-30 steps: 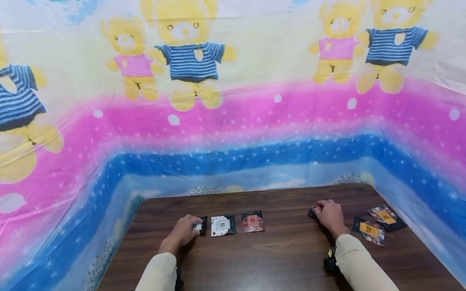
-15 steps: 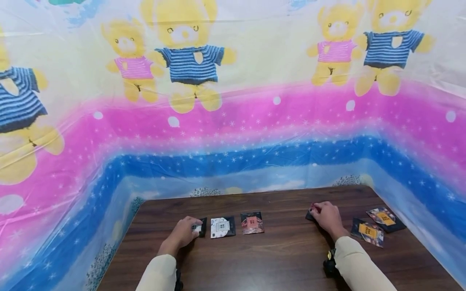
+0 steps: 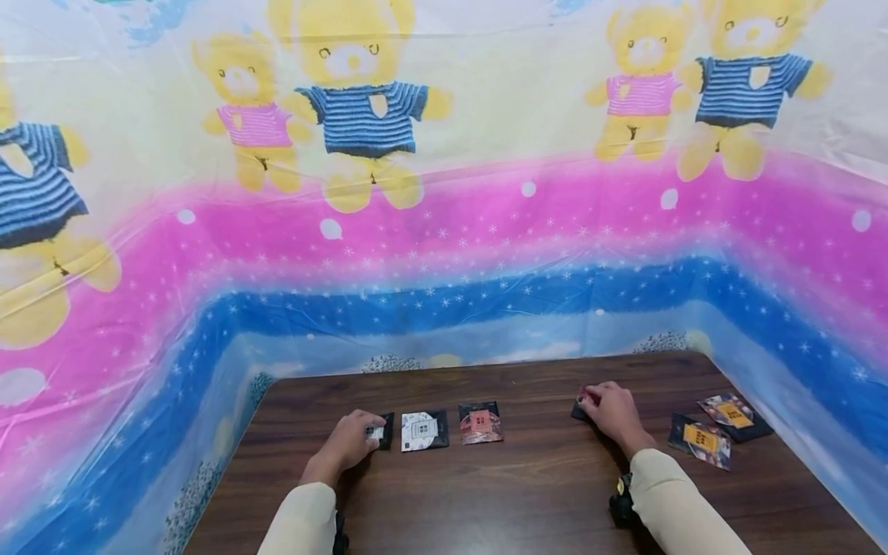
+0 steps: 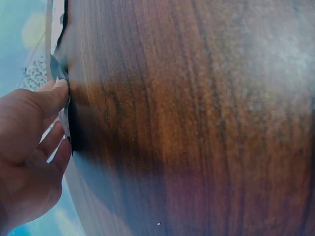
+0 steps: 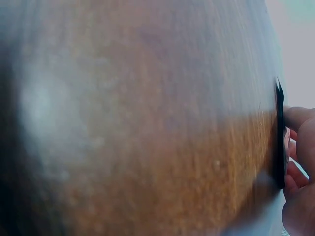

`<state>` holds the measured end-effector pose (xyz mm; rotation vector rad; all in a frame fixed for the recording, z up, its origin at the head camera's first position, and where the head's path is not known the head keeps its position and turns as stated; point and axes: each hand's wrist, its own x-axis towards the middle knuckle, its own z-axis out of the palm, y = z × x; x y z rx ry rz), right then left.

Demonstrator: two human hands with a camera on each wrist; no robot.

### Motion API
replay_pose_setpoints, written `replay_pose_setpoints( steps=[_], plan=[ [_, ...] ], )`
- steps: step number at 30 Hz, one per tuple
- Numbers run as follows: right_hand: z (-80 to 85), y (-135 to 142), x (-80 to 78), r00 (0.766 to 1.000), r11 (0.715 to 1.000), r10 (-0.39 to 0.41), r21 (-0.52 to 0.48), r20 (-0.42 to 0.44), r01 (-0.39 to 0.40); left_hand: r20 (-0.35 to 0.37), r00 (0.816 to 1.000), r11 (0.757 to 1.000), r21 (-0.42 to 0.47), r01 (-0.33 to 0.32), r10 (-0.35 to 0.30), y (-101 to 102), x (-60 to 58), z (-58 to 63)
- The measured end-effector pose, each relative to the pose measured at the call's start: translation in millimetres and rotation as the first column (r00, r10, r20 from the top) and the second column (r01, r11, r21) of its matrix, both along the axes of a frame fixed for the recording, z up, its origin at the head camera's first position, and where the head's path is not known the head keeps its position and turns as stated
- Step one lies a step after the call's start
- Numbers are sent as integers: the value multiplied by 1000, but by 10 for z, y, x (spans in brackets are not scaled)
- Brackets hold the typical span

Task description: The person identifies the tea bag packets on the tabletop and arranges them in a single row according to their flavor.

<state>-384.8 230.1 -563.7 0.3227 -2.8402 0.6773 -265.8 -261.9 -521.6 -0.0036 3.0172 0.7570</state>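
Note:
My left hand (image 3: 349,442) is at a small white-and-black sachet (image 3: 388,430) on the left of the wooden table, its fingers covering much of the front. In the left wrist view, the thumb and curled fingers grip the edges of this flat sachet (image 4: 68,125). On the right, my right hand (image 3: 614,413) holds a red-and-black sachet (image 3: 578,408) low over the wood. Seen edge-on in the right wrist view, that sachet (image 5: 280,147) lies between thumb and fingers. Between the hands are another white-and-black sachet (image 3: 425,430) and a red one (image 3: 481,422), lying face up.
Right of my right hand lie two sachets with orange labels, a nearer one (image 3: 701,441) and a farther one (image 3: 735,416), set askew and close together. The brown table (image 3: 486,509) ends at a hanging cloth (image 3: 416,308) printed with bears.
My right hand has slid a little to the left with the red-and-black sachet. The left hand and the other sachets stay in place.

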Motion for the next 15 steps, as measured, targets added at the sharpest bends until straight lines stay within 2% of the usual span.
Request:
replay_pose_setpoints(
  steps=[10, 15],
  plan=[
    [-3, -77, 23, 999, 1000, -7, -15, 54, 8, -2, 1000, 1000, -5, -3, 3, 4, 6, 4],
    [9, -126, 40, 999, 1000, -1, -13, 52, 2, 9, 1000, 1000, -11, -9, 9, 11, 8, 16]
  ],
)
